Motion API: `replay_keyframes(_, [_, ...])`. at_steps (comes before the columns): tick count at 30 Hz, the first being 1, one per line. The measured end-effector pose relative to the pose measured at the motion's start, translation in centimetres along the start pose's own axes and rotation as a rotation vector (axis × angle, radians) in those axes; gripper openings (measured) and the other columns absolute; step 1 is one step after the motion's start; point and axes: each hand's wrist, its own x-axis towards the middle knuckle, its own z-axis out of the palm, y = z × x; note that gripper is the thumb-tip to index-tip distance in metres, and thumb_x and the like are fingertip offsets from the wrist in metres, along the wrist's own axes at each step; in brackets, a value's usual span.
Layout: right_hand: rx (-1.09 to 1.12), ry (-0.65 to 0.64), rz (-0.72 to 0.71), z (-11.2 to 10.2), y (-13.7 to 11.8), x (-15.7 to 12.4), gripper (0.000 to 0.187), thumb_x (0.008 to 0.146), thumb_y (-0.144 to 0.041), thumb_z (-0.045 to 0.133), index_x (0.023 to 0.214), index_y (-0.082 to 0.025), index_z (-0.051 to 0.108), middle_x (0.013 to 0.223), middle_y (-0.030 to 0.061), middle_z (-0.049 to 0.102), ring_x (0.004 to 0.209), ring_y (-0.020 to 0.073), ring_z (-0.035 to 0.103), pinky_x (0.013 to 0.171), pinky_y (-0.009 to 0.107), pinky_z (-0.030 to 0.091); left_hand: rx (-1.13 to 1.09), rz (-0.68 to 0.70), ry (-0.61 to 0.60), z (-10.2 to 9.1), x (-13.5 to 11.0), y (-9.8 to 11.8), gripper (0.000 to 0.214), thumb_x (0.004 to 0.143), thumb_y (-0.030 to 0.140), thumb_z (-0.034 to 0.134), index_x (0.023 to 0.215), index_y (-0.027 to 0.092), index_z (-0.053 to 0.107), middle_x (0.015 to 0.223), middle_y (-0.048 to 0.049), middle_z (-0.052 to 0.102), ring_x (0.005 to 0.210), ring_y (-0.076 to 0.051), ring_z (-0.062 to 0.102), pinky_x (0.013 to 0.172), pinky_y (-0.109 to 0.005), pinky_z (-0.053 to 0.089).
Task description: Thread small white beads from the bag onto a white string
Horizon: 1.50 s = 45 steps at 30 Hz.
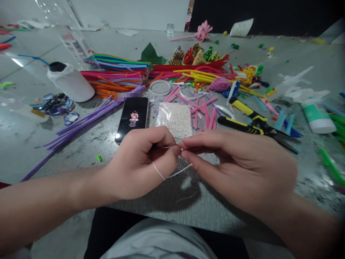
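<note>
My left hand [142, 163] is closed in a pinch and holds a thin white thread [176, 173] that loops around its thumb. My right hand [237, 165] pinches a tiny white bead [182, 149] right against the left fingertips, at the thread's end. Both hands hover over the grey table's near edge [188, 212]. Just behind them lies a clear bag of small white beads [175, 118], with a black phone [133, 118] to its left, screen lit.
Yellow-and-black pliers [253, 122] lie to the right of the bead bag. Pink strip pieces [202, 109], purple stems [81, 124], stacked coloured pipe cleaners [118, 73], a white bottle [70, 82], a glue bottle [318, 115] and a tape roll [160, 87] crowd the table.
</note>
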Motion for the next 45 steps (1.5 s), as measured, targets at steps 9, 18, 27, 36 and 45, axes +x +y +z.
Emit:
replay_keyframes(9, [-0.022, -0.046, -0.065, -0.17, -0.21, 0.27, 0.018, 0.091, -0.015, 0.071, 0.098, -0.031, 0.075, 0.094, -0.0043, 0.083, 0.078, 0.0176, 0.080, 0.073, 0.027, 0.066, 0.020, 0.078, -0.012, -0.01, -0.01, -0.12, 0.021, 0.087, 0.011, 0.061, 0.069, 0.017, 0.052, 0.056, 0.0044, 0.049, 0.051, -0.007, 0.039, 0.046, -0.023, 0.031])
replay_keyframes(18, [-0.054, -0.043, -0.088, -0.46, -0.16, 0.17, 0.016, 0.089, -0.014, 0.073, 0.100, -0.025, 0.076, 0.094, -0.0015, 0.083, 0.080, 0.0156, 0.080, 0.075, 0.022, 0.064, 0.061, 0.091, 0.002, -0.13, -0.01, -0.04, 0.017, 0.087, 0.010, 0.061, 0.071, 0.015, 0.059, 0.056, 0.0053, 0.049, 0.050, -0.006, 0.040, 0.045, -0.021, 0.031])
replay_keyframes(27, [-0.082, 0.014, -0.145, -0.29, 0.16, 0.06, 0.014, 0.088, -0.011, 0.076, 0.100, -0.018, 0.076, 0.090, 0.0014, 0.083, 0.079, 0.0128, 0.079, 0.076, 0.018, 0.062, 0.017, 0.037, 0.002, 0.02, -0.22, -0.18, 0.018, 0.090, 0.012, 0.060, 0.073, 0.014, 0.060, 0.057, 0.0058, 0.048, 0.049, -0.005, 0.041, 0.045, -0.021, 0.031])
replay_keyframes(36, [-0.075, -0.035, -0.165, -0.27, 0.38, 0.04, 0.014, 0.090, -0.013, 0.072, 0.103, -0.019, 0.074, 0.093, 0.0034, 0.082, 0.083, 0.0158, 0.079, 0.077, 0.021, 0.061, -0.012, 0.015, -0.006, 0.06, -0.37, -0.30, 0.018, 0.092, 0.015, 0.061, 0.074, 0.014, 0.060, 0.059, 0.0060, 0.047, 0.050, -0.005, 0.040, 0.046, -0.022, 0.032])
replay_keyframes(45, [-0.055, -0.013, -0.213, -0.44, 0.23, 0.11, 0.013, 0.088, -0.007, 0.068, 0.091, -0.020, 0.069, 0.084, 0.0001, 0.078, 0.075, 0.0096, 0.072, 0.070, 0.018, 0.056, 0.011, 0.022, -0.024, -0.01, -0.21, 0.03, 0.017, 0.092, 0.015, 0.060, 0.075, 0.014, 0.060, 0.059, 0.0055, 0.048, 0.051, -0.005, 0.041, 0.045, -0.020, 0.033])
